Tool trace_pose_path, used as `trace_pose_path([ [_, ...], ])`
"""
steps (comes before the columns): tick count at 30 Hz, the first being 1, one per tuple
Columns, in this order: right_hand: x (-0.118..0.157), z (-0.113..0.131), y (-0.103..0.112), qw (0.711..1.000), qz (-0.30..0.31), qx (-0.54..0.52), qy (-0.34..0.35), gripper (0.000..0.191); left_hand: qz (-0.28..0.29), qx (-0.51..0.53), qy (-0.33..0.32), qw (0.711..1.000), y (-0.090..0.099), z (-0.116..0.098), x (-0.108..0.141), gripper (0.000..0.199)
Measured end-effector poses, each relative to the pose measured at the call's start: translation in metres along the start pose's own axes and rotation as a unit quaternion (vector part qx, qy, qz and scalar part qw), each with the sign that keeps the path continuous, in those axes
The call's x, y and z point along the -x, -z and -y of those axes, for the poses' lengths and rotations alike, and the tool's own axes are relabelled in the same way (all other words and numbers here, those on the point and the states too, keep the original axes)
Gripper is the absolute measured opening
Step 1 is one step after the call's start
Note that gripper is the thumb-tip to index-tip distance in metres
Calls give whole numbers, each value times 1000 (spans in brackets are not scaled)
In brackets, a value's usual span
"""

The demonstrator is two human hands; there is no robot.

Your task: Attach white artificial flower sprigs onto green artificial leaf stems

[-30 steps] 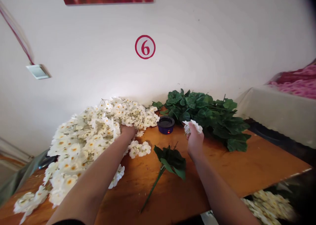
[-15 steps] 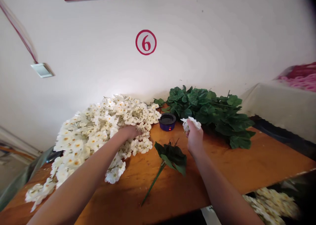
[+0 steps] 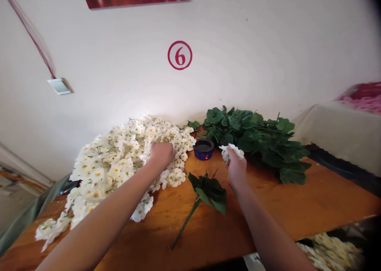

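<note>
The small bunch of white blossoms (image 3: 233, 148) is in the right hand (image 3: 237, 168), above the surface (image 3: 276, 201), with the fingers curled closed around it and petals showing past the thumb; too firm a pinch could crease them. The left hand (image 3: 162, 154) is at the heap of white flowers (image 3: 99, 160), knuckles up and fingers bent; whether it grips anything is hidden. The heap's thin stems look tangled, so a quick pull could drag out extra sprays or tear a bloom. Just beside the heap stands a dark round pot (image 3: 203, 144) with a lit red light (image 3: 206, 158); if it is hot, a straying knuckle or petal could scorch. Nearer the person, a leafy green stem (image 3: 208, 191) lies loose, easily swept aside by a passing wrist. Behind the right hand, the pile of green foliage (image 3: 253, 132) could snag the blossoms.
</note>
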State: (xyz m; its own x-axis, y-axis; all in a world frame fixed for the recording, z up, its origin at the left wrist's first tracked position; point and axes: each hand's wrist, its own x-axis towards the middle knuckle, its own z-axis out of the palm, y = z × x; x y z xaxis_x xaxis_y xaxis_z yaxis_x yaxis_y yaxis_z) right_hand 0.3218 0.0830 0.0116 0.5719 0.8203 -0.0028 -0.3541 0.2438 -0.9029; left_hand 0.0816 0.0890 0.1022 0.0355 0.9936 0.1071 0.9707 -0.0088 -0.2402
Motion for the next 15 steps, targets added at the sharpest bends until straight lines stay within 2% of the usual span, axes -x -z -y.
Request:
trace_pose_path([
  [5, 2, 4, 0, 1000, 1, 3, 0, 33, -65, 3, -102, 993, -1, -4, -26, 42],
  [9, 4, 4, 0, 1000, -2, 10, 3, 35, -41, 2, -185, 982, -18, -6, -57, 63],
  [11, 4, 3, 0, 1000, 7, 11, 3, 35, -25, 1, -200, 979, -29, -9, -69, 58],
  [15, 4, 0, -1, 1000, 19, 14, 8, 36, 12, -10, -184, 983, -50, -12, -84, 31],
])
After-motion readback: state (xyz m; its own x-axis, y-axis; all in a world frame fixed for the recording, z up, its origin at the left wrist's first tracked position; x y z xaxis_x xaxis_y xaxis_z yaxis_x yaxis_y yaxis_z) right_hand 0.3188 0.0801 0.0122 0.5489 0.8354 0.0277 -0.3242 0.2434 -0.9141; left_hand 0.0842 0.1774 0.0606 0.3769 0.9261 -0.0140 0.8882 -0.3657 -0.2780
